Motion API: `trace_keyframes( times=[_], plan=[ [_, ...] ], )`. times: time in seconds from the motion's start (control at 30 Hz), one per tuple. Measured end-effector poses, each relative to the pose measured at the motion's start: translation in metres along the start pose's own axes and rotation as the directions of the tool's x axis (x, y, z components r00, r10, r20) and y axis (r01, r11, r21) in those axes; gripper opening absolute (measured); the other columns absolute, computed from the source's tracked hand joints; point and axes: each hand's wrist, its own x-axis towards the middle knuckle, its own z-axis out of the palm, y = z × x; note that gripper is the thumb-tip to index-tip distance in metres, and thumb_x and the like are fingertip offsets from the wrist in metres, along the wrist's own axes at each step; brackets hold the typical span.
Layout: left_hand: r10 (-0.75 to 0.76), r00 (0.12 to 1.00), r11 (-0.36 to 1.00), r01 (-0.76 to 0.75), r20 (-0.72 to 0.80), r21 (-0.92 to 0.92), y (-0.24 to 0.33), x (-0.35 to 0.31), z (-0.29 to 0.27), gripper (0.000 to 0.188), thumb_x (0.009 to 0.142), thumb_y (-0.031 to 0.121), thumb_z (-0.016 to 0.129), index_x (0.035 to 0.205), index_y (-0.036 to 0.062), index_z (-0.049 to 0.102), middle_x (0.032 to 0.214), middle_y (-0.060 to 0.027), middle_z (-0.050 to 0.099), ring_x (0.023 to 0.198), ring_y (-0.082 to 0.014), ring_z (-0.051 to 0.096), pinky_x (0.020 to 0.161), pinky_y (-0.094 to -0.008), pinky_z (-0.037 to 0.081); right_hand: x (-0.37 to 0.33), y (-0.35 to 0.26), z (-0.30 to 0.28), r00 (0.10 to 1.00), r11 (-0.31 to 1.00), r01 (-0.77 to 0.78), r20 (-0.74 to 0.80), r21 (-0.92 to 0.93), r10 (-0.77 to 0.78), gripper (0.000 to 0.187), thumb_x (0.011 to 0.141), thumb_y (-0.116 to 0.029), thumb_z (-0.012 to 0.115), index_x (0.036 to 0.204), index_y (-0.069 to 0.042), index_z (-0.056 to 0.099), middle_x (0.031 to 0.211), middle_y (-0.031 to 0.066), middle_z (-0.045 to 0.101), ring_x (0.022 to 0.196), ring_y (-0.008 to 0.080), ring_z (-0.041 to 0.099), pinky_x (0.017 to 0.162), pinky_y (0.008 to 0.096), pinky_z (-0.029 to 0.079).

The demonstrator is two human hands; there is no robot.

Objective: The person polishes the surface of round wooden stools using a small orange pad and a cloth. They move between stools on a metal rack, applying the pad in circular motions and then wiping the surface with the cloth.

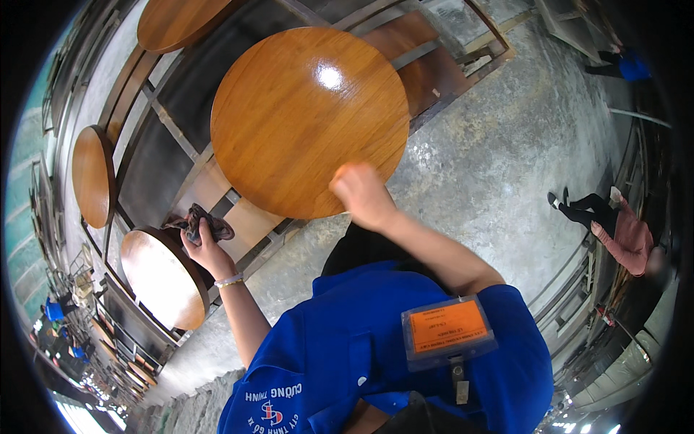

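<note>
A round, glossy brown wooden tabletop (289, 123) lies in front of me, with a bright light reflected near its far side. My right hand (361, 194) is over its near edge, blurred by motion. Its fingers look curled closed; what they hold, if anything, is hidden. To the left of the tabletop, my left hand (207, 246) grips a crumpled dark rag (202, 223). The rag hangs clear of the tabletop's surface.
More round wooden tops stand at the left: a near one (163, 278), a farther one (92, 177) and one at the upper left (177, 22). Brown panels (419, 69) lie beyond the tabletop. A person (614, 224) sits at the right beyond the concrete floor (499, 166).
</note>
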Motion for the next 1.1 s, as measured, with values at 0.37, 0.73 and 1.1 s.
trace_keyframes(
  times=[0.37, 0.73, 1.1],
  plan=[
    [-0.008, 0.997, 1.0, 0.008, -0.073, 0.004, 0.0, -0.014, 0.011, 0.043, 0.101, 0.004, 0.073, 0.141, -0.0023, 0.059, 0.124, -0.0108, 0.073, 0.107, -0.0168, 0.07, 0.092, -0.0317, 0.059, 0.0, -0.015, 0.02, 0.979, 0.977, 0.169, 0.09, 0.127, -0.181, 0.019, 0.09, -0.01, 0.062, 0.109, -0.008, 0.067, 0.119, 0.0159, 0.064, 0.122, 0.038, 0.059, 0.108, 0.0522, 0.047],
    [-0.033, 0.998, 0.999, 0.033, -0.049, 0.007, 0.02, -0.032, 0.087, 0.045, 0.098, 0.004, 0.077, 0.139, -0.0055, 0.061, 0.115, -0.0094, 0.075, 0.093, -0.0122, 0.071, 0.082, -0.0274, 0.059, 0.032, 0.269, -0.172, 0.607, 0.81, -0.579, -0.714, -0.096, 0.35, 0.022, 0.084, 0.007, 0.066, 0.104, -0.001, 0.07, 0.107, 0.0164, 0.069, 0.104, 0.0365, 0.063, 0.099, 0.0466, 0.047],
    [0.375, 0.884, 0.556, 0.027, -0.28, 0.831, 0.04, -0.04, 0.225, 0.051, 0.087, 0.032, 0.087, 0.127, 0.007, 0.068, 0.124, -0.0202, 0.066, 0.117, -0.0433, 0.062, 0.103, -0.0514, 0.051, -0.036, 0.414, -0.258, 0.533, 0.732, -0.681, -0.666, 0.029, 0.522, 0.018, 0.101, -0.001, 0.07, 0.118, 0.002, 0.062, 0.113, 0.0159, 0.065, 0.106, 0.0311, 0.064, 0.098, 0.0419, 0.053]
  ],
)
